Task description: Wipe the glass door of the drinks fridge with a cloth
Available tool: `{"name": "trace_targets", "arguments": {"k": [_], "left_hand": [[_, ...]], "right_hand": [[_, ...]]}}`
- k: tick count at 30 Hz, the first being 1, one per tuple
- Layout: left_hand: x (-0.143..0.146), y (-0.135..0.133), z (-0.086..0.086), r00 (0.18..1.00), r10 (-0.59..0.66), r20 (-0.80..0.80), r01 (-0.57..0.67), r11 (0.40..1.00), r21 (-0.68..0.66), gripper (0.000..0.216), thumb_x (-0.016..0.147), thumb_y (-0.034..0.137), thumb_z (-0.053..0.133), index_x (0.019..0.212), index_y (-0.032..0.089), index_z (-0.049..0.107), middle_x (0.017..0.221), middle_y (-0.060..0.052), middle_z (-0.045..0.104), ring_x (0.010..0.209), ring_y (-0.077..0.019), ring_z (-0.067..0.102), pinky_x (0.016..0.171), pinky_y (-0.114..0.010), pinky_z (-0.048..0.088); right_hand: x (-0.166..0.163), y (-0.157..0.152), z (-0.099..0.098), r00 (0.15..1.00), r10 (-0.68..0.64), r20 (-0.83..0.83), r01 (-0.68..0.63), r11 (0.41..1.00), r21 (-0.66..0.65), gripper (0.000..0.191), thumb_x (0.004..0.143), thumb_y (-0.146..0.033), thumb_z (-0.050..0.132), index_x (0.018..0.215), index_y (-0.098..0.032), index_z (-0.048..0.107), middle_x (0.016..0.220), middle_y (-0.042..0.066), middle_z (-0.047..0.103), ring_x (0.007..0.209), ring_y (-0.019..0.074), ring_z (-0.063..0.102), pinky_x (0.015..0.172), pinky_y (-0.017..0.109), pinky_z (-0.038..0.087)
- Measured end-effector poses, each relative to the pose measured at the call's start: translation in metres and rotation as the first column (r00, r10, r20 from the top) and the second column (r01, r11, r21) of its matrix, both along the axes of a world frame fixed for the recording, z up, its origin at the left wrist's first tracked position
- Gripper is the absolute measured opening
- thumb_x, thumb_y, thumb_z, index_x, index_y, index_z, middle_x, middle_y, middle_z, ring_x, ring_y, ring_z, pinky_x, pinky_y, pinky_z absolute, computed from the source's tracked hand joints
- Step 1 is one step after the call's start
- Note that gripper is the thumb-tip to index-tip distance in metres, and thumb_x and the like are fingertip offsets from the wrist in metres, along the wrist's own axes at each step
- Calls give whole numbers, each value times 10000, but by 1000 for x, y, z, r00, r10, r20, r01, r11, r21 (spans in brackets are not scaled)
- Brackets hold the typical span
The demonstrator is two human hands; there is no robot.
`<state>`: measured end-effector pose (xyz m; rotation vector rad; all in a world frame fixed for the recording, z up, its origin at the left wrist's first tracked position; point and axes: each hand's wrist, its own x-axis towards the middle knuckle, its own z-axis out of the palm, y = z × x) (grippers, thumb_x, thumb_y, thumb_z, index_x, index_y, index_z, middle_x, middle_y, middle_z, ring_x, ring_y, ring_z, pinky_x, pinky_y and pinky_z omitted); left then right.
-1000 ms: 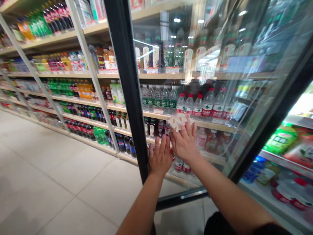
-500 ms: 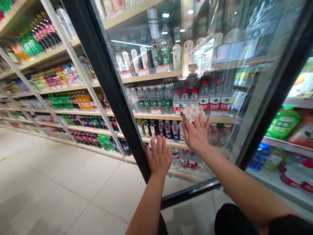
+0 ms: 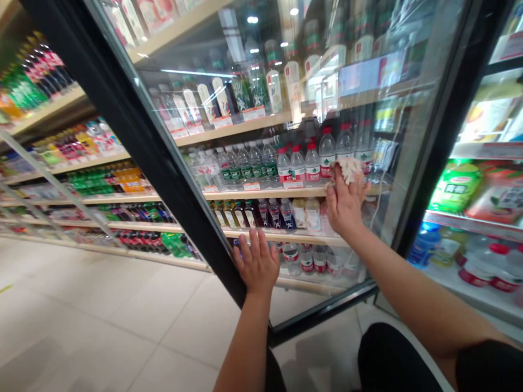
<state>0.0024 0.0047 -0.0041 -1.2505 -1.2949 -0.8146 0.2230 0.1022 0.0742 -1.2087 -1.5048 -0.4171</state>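
A black-framed glass door (image 3: 322, 314) stands swung out in front of me. My left hand (image 3: 258, 261) lies flat on the glass beside the left frame bar, its fingers stretched out and holding nothing. Farther right and higher up, my right hand (image 3: 346, 206) presses a crumpled whitish cloth (image 3: 350, 167) against the glass. The cloth sticks out past the fingertips; the part under the palm and fingers is hidden.
Through the glass show shelves with several rows of water bottles (image 3: 295, 166) and other drinks. Long drink shelves (image 3: 104, 188) run off to the left above a tiled floor (image 3: 102, 321). On the right, fridge shelves (image 3: 474, 220) hold bottles and packs. My knee (image 3: 394, 354) is bent below the door.
My right hand has slid the cloth to the right and slightly up across the glass. The left hand stays flat near the frame bar. The view has shifted somewhat.
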Motion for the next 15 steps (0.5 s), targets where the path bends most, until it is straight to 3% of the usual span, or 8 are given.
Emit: {"name": "trace_targets", "arguments": {"k": [3,6,9,11,15], "left_hand": [[0,1,1,1000,-9,2,9,1000,2,700,915,319,568,1511,76,294,1510,-189,402,1502,-300,136,1227,-482,128],[0,0,1,1000,-19,1,19,1000,0,705,913,314,576,1512,76,290,1509,-189,404,1503,-295,130,1227,-479,126],[0,-1,2,1000,-24,3,24,1000,0,710,910,306,585,1511,72,289,1509,-193,403,1504,-293,127,1228,-477,121],[-1,-1,2,1000,-31,6,31,1000,-1,716,906,302,592,1513,74,287,1512,-195,399,1505,-291,126,1229,-475,115],[-1,0,2,999,-42,13,42,999,-1,728,898,295,601,1517,83,281,1508,-196,406,1508,-282,112,1229,-472,112]], "right_hand": [[13,6,2,1000,-5,-16,5,1000,1,575,1015,-415,268,1557,-227,239,1547,150,363,1481,343,232,1165,672,136],[22,8,-43,999,-20,-41,20,1000,14,584,1010,-413,274,1557,-214,231,1535,159,386,1477,346,236,1158,671,177],[33,15,-83,999,-17,-33,17,1000,-4,577,1003,-396,258,1523,-154,319,1466,200,456,1470,361,239,1147,672,216],[45,24,-80,999,-23,-39,22,1000,-21,575,1000,-405,256,1504,-148,358,1455,201,469,1471,364,237,1149,671,212],[65,37,-35,983,-49,-175,44,999,-32,597,1004,-437,239,1546,-188,255,1560,171,347,1486,341,216,1152,660,213]]}}
